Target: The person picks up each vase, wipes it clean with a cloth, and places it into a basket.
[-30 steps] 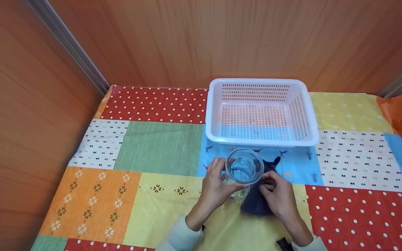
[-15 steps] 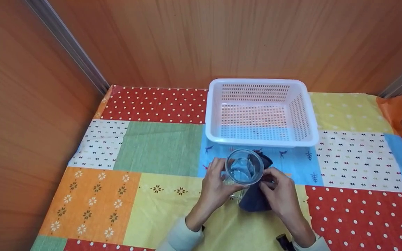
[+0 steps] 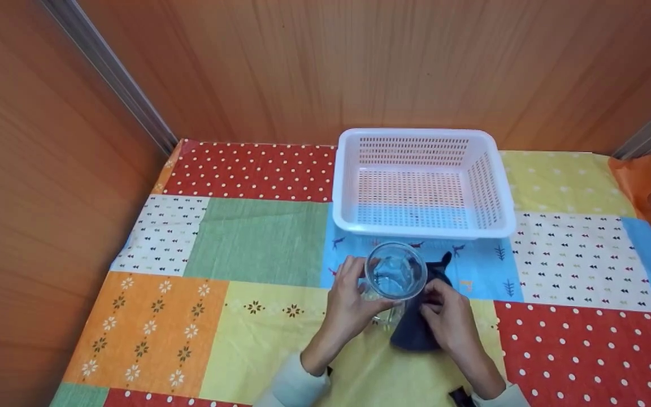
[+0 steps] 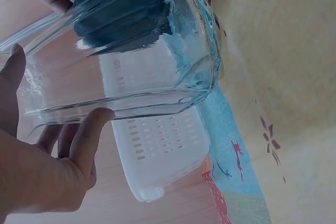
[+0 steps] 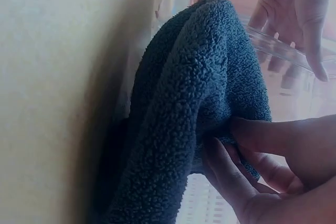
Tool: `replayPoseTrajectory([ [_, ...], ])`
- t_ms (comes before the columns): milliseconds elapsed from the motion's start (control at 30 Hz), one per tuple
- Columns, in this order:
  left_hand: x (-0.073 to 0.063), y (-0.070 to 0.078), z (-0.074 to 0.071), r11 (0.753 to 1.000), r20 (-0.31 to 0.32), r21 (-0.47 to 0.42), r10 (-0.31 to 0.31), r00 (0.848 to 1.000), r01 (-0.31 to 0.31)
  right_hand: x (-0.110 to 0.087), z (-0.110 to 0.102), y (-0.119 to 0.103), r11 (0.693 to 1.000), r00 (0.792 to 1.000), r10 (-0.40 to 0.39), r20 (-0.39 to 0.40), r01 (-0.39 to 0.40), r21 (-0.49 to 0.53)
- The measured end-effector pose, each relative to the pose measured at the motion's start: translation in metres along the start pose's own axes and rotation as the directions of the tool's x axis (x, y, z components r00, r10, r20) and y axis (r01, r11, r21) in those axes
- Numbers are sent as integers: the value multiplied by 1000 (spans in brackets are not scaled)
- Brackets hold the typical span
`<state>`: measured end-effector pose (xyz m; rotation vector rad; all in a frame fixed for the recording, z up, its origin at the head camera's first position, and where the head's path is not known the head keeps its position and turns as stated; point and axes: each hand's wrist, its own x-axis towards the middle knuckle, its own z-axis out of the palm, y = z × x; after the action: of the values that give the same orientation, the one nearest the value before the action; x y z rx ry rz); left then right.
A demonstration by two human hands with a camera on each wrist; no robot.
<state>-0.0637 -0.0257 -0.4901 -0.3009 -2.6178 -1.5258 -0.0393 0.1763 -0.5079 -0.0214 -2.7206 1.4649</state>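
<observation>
A clear glass jar (image 3: 396,271) with faceted sides stands upright in front of the basket in the head view. My left hand (image 3: 348,299) grips it from the left, thumb on the near side and fingers on the far side. With thumb and fingers, my right hand (image 3: 452,316) pinches a dark blue terry cloth (image 3: 416,328) against the jar's right side. The left wrist view shows the cloth (image 4: 121,11) over the outside of the glass (image 4: 68,85). Thick folds of the cloth (image 5: 184,93) hang from the pinching fingers (image 5: 231,171) in the right wrist view.
A white perforated plastic basket (image 3: 424,233) stands just beyond the jar. A patchwork tablecloth (image 3: 269,243) covers the table. Wood-grain panels (image 3: 303,68) close off the back and both sides.
The cloth and right hand swung slightly away, round the far side of the jar, half a second ago, then came back nearer. The left hand and jar have stayed in place.
</observation>
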Motion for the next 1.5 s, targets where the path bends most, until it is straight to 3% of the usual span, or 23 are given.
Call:
replayPoseTrajectory([
  [233,0,0,0,999,21,-31,-26,999,27,-4,0,-3,997,999,30,-22,-28,66],
  [433,-1,-1,0,998,19,-52,-20,1000,21,-3,-7,-22,993,999,6,-51,0,116],
  [667,-2,0,-2,999,18,-45,-21,1000,22,3,-14,-37,995,999,-8,-45,12,97],
  [967,0,2,-2,999,8,-41,-15,1000,15,4,-8,-19,999,1000,-27,-13,27,24],
  [1233,1,3,0,998,0,-68,-11,1000,11,2,-3,-2,996,999,38,7,-39,75],
  [1500,-1,2,1,997,8,-72,-22,1000,22,-5,-12,-30,985,995,-44,-88,58,164],
])
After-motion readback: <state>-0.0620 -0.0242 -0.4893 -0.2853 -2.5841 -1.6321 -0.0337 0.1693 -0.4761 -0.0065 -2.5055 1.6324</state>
